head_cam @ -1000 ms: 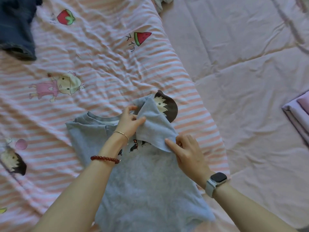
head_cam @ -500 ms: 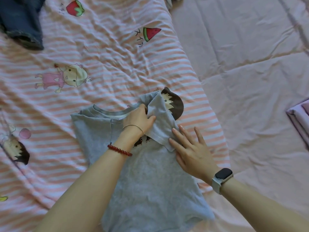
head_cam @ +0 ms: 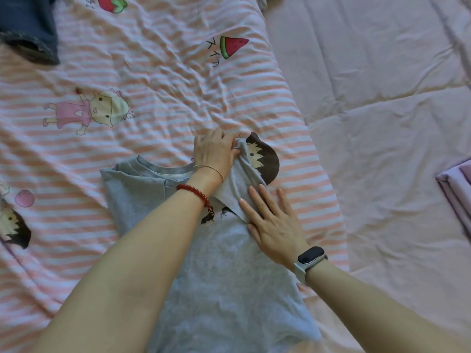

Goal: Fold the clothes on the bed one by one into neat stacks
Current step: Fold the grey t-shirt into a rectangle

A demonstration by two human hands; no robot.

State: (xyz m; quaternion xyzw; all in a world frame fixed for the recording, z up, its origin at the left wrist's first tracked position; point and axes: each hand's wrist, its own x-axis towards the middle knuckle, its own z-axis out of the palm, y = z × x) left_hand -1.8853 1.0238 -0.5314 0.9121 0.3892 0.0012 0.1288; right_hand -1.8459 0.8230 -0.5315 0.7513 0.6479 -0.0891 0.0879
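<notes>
A grey T-shirt [head_cam: 224, 273] lies flat on the pink-striped bedsheet [head_cam: 153, 80], collar away from me. Its right sleeve is folded inward over the chest. My left hand [head_cam: 214, 151] grips the top corner of that sleeve at the shoulder, fingers curled into the cloth. My right hand [head_cam: 270, 220] lies flat with straight fingers, pressing the sleeve's lower edge against the shirt body. A small dark print shows on the chest below my left wrist.
A dark blue garment [head_cam: 28, 29] lies at the far left corner. A folded lilac stack [head_cam: 456, 184] sits at the right edge on the plain pink cover [head_cam: 382, 123]. A bit of grey cloth peeks in at the top edge.
My left hand slid up the sleeve to its shoulder corner and pulled it taut. My right hand let go of the sleeve's edge and flattened onto it.
</notes>
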